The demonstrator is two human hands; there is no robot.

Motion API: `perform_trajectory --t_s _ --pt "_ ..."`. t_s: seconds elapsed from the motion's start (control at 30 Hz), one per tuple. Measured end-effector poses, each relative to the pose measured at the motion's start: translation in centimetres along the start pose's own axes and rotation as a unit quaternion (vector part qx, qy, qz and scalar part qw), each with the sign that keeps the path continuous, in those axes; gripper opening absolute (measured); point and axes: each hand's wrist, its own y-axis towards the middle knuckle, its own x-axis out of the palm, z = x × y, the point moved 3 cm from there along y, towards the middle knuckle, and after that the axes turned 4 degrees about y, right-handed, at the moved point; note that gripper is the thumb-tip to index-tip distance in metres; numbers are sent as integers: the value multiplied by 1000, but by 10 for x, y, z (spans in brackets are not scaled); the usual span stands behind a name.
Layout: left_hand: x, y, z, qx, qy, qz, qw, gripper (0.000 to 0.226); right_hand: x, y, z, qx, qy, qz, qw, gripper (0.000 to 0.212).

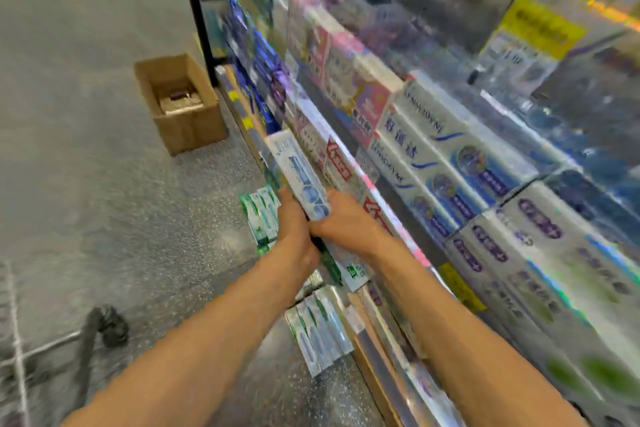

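Both my hands hold a long white-and-blue toothpaste box (298, 173) in front of the shelf unit. My left hand (295, 232) grips its near end from the left. My right hand (346, 222) grips the same end from the right, fingers curled round it. The box points away from me along the edge of the lower shelf (349, 163). The frame is blurred by motion.
Shelves on the right are packed with toothpaste boxes (446, 163). Green-and-white boxes (261, 215) and more boxes (320, 326) lie low beside the shelf base. An open cardboard carton (180, 104) stands on the floor ahead. A cart's wheel (110, 322) is at lower left.
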Motion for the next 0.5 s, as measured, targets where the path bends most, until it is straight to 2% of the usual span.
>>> perform_trajectory --t_s 0.1,0.17,0.23,0.33,0.5 --pt "47 -96 98 88 -46 -7 995 35 -36 -39 -126 -82 -52 2 995 46" --pt "68 -154 155 142 -82 -37 986 44 -48 -64 -199 -127 -59 5 990 51" --pt "72 -208 204 189 -102 -29 976 45 -52 -85 -262 -165 -80 2 983 42" --pt "50 -268 256 219 -141 -28 965 43 -35 -117 -341 -223 -145 -37 963 35" --pt "-30 -354 305 263 -168 5 950 60 36 -176 -422 -289 -201 -120 928 36"
